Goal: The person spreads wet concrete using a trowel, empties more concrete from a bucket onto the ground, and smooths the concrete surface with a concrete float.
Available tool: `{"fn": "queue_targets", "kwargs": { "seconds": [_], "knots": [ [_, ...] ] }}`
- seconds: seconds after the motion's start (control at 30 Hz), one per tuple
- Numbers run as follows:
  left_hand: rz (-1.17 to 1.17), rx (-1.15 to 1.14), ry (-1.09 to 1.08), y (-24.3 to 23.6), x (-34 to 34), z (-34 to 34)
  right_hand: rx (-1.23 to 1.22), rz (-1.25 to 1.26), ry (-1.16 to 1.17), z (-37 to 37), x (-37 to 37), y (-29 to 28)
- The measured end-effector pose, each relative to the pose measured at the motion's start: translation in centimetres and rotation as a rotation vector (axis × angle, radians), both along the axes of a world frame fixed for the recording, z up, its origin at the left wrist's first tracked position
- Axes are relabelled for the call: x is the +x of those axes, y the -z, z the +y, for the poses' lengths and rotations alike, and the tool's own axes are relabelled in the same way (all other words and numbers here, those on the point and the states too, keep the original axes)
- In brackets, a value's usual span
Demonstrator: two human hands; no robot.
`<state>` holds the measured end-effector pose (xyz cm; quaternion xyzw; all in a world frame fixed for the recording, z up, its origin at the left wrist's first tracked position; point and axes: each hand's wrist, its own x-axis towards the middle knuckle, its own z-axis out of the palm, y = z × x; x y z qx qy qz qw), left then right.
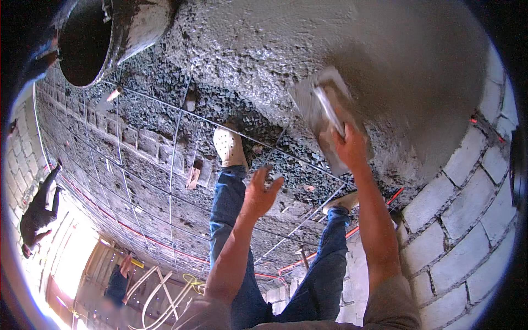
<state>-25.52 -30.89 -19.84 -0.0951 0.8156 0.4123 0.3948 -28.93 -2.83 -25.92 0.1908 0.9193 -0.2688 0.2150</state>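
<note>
My right hand (351,147) is closed round the handle of a flat rectangular trowel (308,104). The blade, slightly smeared by motion, lies at the near edge of the wet grey concrete (231,60). Beyond and to the right of it, part of the surface is smooth; toward the left it is rough and lumpy. My left hand (260,192) hangs in the air above the gravel between my legs, its fingers apart and nothing in them. Dark loose gravel (165,85) borders the concrete on the near side.
A round, mortar-smeared container (135,33) tilts at the far left. Thin metal bars (176,129) cross the ground in a grid around my pale clogs (228,146). A block wall (456,214) rises at the right. Other people (41,212) are at the left.
</note>
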Motion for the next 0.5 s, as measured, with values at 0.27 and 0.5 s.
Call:
{"fn": "queue_targets", "kwargs": {
  "seconds": [0.27,0.5],
  "knots": [
    [-0.087,0.002,-0.069,1.3,-3.7,0.3,0.082,0.099,-0.143,-5.5,-14.5,4.7],
    [-0.010,-0.053,-0.086,1.1,-6.0,-2.3,-0.033,0.071,-0.221,-13.5,-15.6,3.6]
  ]
}}
